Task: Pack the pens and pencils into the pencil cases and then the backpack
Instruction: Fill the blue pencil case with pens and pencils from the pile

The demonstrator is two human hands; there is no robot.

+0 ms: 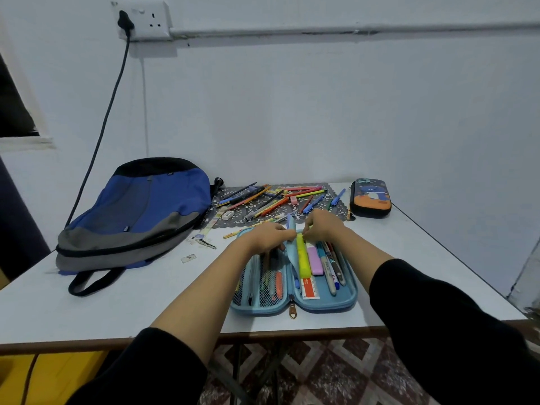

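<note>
On the white table (117, 311), a blue, grey and black backpack (140, 211) is lying flat at 10 o'clock from the open pencil case (350, 299), with its carry loop hanging toward the near edge. A grey lace mat (337, 210) is lying at 12 o'clock, carrying a scatter of loose pens and pencils (277, 197) that are crossing one another; a white eraser (228, 215) is sitting at the mat's left corner. A closed dark pencil case (370, 198) with an orange and blue cartoon print is resting at 1 o'clock, by the wall. Both forearms are reaching across the open case and covering its far end. The open case is light blue and is lying unzipped and flat near the front edge, its zip pull (292, 311) pointing to 6 o'clock. Its left half is holding pens behind a mesh pocket (263, 287); its right half is holding a yellow highlighter (302, 258), a lilac one (315, 260), several pens and a red-and-white ruler (309, 289). The left hand (268, 236) is gripping the far end of the centre divider flap (291, 252) with curled fingers. The right hand (323, 226) is curling down at the yellow highlighter's far tip; whether it is gripping cannot be told. Print on the ruler and pens is showing too small to read.
</note>
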